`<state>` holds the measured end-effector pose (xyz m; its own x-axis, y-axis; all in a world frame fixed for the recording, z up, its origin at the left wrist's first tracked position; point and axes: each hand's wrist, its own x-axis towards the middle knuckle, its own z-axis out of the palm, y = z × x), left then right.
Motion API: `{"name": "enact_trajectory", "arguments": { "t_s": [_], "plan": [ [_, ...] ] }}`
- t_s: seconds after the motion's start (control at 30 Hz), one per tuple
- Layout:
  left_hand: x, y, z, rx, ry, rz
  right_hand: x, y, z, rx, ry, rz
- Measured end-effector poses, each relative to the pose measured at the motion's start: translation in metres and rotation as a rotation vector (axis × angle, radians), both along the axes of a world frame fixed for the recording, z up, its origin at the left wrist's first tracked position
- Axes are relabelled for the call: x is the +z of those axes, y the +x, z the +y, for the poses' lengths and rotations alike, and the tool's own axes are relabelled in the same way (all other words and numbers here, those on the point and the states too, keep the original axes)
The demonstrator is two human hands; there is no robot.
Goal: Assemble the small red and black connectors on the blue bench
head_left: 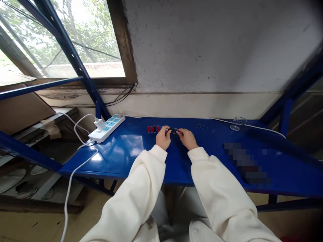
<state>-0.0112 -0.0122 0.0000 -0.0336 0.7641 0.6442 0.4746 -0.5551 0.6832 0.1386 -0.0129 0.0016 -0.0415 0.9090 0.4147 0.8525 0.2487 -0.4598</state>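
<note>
Above the blue bench, my left hand [164,137] pinches one end of a small dark piece [172,130], its exact kind too small to make out. From the other side, the fingers of my right hand [186,137] are closed on the same piece. Just left of my left hand stands a short row of small red and black cylinders with metallic-looking lower ends, among them a red cylinder [151,129] and a black cylinder [154,129]. Several tiny dark parts [200,126] lie on the bench to the right of my right hand.
A white power strip [107,128] with a plugged-in adapter [99,124] sits at the bench's left end, its white cable hanging over the front. At the back right is a clear glass [238,123]. A blurred-out dark object [243,161] lies on the blue bench [207,158].
</note>
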Motion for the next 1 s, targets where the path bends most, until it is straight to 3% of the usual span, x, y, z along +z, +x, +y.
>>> {"name": "enact_trajectory", "arguments": {
  "t_s": [0.5, 0.7, 1.0],
  "plan": [
    [0.001, 0.0, -0.001, -0.026, -0.04, -0.031, 0.001, 0.0, 0.0, 0.014, 0.032, -0.028],
    [0.0, 0.001, -0.002, -0.14, -0.08, 0.039, 0.006, -0.006, -0.005, 0.063, 0.044, -0.041],
    [-0.006, 0.0, 0.002, -0.177, -0.147, 0.019, 0.007, -0.008, -0.007, 0.054, 0.06, -0.071]
  ]
}}
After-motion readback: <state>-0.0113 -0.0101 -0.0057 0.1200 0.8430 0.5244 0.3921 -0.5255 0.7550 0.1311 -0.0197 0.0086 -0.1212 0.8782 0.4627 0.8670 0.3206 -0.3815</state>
